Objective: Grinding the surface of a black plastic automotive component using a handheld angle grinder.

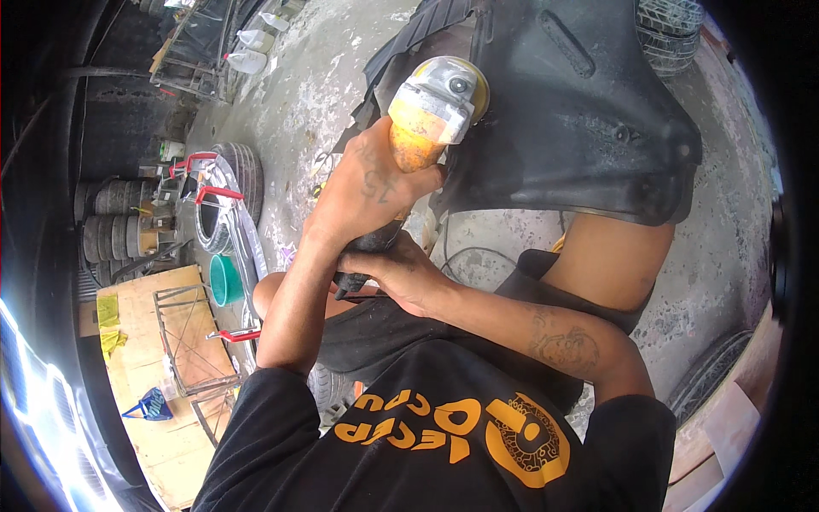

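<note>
Both my hands are closed around a yellow and grey angle grinder [418,145]. Toward the front of its body, my left hand [367,188] wraps the yellow part just behind the metal head. My right hand [401,273] grips the black rear end, lower down and nearer to me. The grinder's head lies over the left edge of a large, moulded black plastic panel [572,111]. A pale yellow rim of the disc shows behind the head; its working face is hidden, so I cannot tell whether it touches the panel. The panel's near edge rests over my bare right knee.
A tyre [243,175] and a long silver piece with red handles [220,194] stand at left, beside a green tub [225,280]. Several tyres [119,235] are stacked farther left. White jugs [247,60] sit far back. A dark cable [478,250] loops across the floor.
</note>
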`<act>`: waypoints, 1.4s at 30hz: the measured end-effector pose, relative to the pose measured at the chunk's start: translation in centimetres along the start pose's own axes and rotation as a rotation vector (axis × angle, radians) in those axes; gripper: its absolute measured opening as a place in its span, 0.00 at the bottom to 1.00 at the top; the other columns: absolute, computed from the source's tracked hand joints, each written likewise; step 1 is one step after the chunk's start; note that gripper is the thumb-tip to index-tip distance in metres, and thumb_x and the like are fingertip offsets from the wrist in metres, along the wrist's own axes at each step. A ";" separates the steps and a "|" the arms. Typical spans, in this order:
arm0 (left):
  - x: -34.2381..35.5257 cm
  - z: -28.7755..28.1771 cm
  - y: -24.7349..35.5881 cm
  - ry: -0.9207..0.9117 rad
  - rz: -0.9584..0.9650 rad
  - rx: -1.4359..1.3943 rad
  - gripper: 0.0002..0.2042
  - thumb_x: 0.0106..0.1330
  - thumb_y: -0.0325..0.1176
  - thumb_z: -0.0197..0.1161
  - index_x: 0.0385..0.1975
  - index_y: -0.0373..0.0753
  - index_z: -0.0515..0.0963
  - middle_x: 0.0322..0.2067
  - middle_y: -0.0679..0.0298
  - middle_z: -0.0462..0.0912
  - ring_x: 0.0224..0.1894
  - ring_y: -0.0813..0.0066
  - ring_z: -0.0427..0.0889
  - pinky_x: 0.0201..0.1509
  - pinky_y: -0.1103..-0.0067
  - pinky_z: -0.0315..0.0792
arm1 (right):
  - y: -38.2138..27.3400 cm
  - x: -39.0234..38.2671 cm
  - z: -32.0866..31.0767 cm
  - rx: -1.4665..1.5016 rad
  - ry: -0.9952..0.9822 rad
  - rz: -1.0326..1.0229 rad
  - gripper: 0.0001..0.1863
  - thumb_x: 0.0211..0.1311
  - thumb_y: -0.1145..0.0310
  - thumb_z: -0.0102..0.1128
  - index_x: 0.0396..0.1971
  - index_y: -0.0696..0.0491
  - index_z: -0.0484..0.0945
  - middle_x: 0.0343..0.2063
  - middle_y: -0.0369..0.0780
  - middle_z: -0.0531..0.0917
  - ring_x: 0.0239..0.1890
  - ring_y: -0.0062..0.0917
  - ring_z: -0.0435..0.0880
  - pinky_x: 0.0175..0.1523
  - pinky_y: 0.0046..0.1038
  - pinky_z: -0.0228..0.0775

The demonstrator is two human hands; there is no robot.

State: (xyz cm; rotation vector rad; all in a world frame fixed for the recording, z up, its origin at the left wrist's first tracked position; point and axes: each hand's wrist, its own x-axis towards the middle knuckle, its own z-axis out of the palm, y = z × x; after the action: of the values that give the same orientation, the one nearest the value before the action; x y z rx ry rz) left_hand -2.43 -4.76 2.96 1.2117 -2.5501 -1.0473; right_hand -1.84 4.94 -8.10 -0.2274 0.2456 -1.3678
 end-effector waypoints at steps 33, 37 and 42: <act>0.4 0.6 -0.5 0.056 0.134 0.047 0.23 0.53 0.36 0.71 0.46 0.27 0.78 0.26 0.53 0.86 0.24 0.67 0.86 0.32 0.70 0.79 | -0.2 0.2 -0.5 0.012 -0.061 0.016 0.36 0.64 0.73 0.72 0.67 0.55 0.60 0.56 0.40 0.77 0.60 0.27 0.81 0.66 0.34 0.77; 0.4 0.3 -0.1 0.013 0.045 0.014 0.23 0.53 0.36 0.71 0.45 0.27 0.78 0.26 0.53 0.86 0.25 0.67 0.86 0.33 0.70 0.79 | -0.3 -0.1 0.4 0.045 0.041 -0.024 0.20 0.57 0.71 0.74 0.49 0.58 0.79 0.42 0.38 0.86 0.45 0.24 0.87 0.50 0.29 0.83; 0.4 0.3 -0.4 0.016 0.065 0.015 0.23 0.53 0.36 0.71 0.45 0.27 0.78 0.26 0.53 0.86 0.27 0.66 0.87 0.35 0.69 0.80 | -0.3 0.0 0.2 0.015 0.032 -0.035 0.21 0.58 0.72 0.74 0.50 0.58 0.79 0.42 0.38 0.86 0.46 0.25 0.87 0.50 0.30 0.84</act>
State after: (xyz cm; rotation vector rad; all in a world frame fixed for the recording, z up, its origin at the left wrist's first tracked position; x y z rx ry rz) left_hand -2.60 -5.03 2.42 1.1282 -2.5704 -1.0026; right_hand -2.01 4.87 -7.83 -0.1984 0.2591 -1.4079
